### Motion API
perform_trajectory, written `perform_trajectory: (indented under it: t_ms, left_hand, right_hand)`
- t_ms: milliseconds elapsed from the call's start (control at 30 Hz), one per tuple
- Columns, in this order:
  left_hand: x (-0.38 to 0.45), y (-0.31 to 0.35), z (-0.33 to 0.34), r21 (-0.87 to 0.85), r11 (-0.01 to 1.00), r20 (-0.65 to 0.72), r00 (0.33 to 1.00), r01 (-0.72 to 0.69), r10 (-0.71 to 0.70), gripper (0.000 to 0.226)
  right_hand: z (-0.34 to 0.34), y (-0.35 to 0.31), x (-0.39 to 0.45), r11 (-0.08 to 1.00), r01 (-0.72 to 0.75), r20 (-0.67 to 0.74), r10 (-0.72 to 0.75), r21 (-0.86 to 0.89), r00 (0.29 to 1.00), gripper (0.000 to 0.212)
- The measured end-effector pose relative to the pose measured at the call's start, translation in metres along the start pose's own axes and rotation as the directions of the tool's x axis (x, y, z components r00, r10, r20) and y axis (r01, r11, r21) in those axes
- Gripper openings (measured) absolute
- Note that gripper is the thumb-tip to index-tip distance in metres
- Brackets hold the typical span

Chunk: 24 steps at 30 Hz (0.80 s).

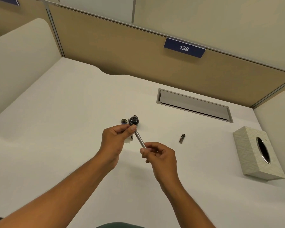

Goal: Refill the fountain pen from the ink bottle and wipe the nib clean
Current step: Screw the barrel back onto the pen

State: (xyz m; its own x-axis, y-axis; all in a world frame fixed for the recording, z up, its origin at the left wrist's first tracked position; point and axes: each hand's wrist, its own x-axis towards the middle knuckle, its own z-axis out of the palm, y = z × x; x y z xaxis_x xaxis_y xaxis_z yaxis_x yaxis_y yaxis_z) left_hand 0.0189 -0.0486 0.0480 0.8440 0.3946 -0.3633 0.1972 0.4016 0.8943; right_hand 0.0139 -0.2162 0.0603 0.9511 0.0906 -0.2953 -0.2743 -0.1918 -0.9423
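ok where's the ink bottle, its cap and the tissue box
ink bottle (134,120), head view, on its dark glass body
bottle cap (124,121), head view, on its open inside
tissue box (247,145), head view, on its patterned top face

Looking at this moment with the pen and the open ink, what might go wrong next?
The small dark glass ink bottle stands uncapped, its round cap beside it on the white desk, just beyond the left hand; a nudge might tip it. The slim silver pen section, gripped near the nib and pinched at its rear by the right hand, may drip ink. A stained white tissue sits under the left hand and could smear.
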Motion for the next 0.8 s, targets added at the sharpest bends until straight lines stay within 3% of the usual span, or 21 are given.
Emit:
perform_trajectory:
  t_ms: [167,267,367,500,800]
  left_hand:
    - [0.007,0.004,-0.004,0.015,1.000,0.014,1.000,0.008,-0.008,0.019]
    - [0.011,0.007,-0.005,0.023,1.000,0.027,1.000,0.002,-0.002,0.018]
    - [0.012,0.007,-0.004,0.020,1.000,0.037,0.999,0.007,-0.008,0.019]
    - [0.012,0.005,-0.004,0.016,1.000,0.030,0.999,0.014,-0.015,0.018]
    - [0.011,0.006,-0.004,0.008,1.000,0.026,1.000,0.012,-0.013,0.020]
  right_hand:
    - [0.007,0.000,0.001,0.996,-0.004,0.038,0.000,0.091,0.999,0.010]
    - [0.009,0.000,0.001,0.998,0.012,0.034,-0.014,0.069,0.999,0.006]
    - [0.011,0.000,0.002,0.999,-0.002,0.005,0.001,0.048,1.000,0.016]
    - [0.011,0.000,0.003,1.000,-0.007,0.016,0.007,0.020,1.000,0.006]
    - [0.013,0.000,0.002,1.000,0.001,-0.020,0.000,0.029,1.000,0.019]
